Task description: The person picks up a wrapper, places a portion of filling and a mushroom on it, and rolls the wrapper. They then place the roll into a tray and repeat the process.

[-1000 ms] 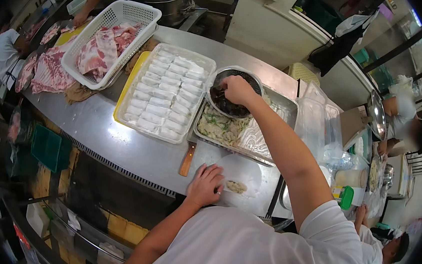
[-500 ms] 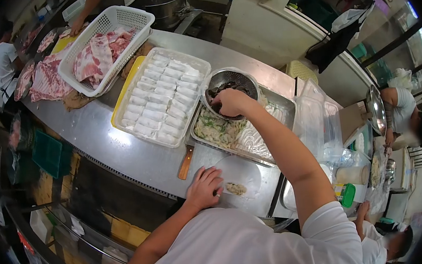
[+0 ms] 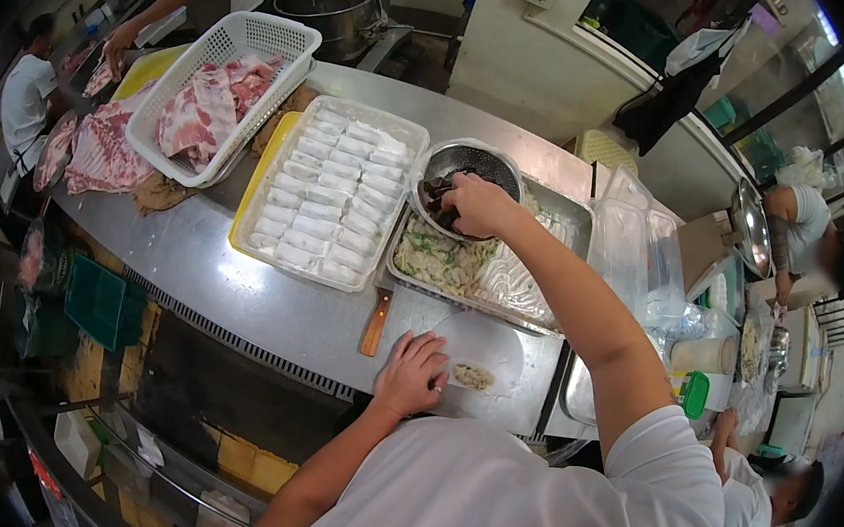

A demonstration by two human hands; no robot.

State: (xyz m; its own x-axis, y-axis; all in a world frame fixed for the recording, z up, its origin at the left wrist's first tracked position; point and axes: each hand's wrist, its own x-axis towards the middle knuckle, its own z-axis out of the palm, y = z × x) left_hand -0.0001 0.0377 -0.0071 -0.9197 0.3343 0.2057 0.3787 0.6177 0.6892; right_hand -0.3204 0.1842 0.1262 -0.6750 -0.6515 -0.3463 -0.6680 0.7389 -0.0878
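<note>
My right hand (image 3: 480, 208) reaches into a metal colander (image 3: 501, 163), its fingers closed on dark, wet strips that look like wood ear mushroom (image 3: 433, 194). The colander sits over a metal tray (image 3: 578, 215) of pale filling with green bits (image 3: 437, 260). My left hand (image 3: 414, 375) lies on the steel table, fingers stretched out and holding nothing. Right beside it is a thin, translucent round wrapper (image 3: 494, 342) with a small heap of filling (image 3: 473, 375) on it. A wooden-handled knife (image 3: 376, 323) lies above my left hand, its blade partly hidden by the tray.
White rolls (image 3: 321, 202) fill a plastic tray (image 3: 258, 243) on a yellow board. Behind it stands a white basket (image 3: 167, 100) of raw meat (image 3: 208, 112). Clear plastic containers (image 3: 630, 235) stand to the right. Co-workers stand at far left, top left and right.
My right hand has lifted a little inside the colander, and its fingers show more. My left hand stays in place. The co-worker's arm at top left has moved left. The view has shifted slightly.
</note>
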